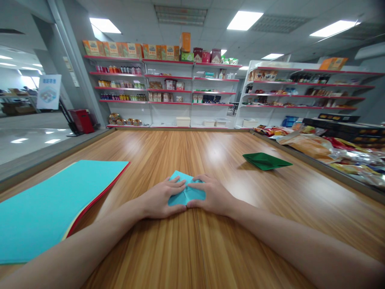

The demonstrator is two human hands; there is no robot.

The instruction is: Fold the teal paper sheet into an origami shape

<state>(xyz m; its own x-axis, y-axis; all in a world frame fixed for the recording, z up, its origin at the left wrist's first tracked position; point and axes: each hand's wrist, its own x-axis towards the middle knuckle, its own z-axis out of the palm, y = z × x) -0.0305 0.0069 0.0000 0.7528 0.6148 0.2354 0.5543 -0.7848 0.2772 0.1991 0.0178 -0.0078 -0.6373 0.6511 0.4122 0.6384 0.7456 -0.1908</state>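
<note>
A small sheet of light blue paper point(186, 192), folded and creased, lies on the wooden table in front of me. My left hand point(162, 197) holds its left side, with the fingers on top and the thumb along the near edge. On the right side my right hand point(215, 194) holds the same paper, its fingers over the upper part and its thumb at the near edge. The two thumb tips almost meet at the middle of that edge. Parts of the paper are hidden under my fingers.
A stack of coloured paper point(69, 200), blue on top with yellow and red beneath, lies at left. A folded green paper piece point(266, 160) rests at right. Packaged snacks point(319, 148) line the table's right side. Stocked shelves point(168, 76) stand behind the table point(180, 148).
</note>
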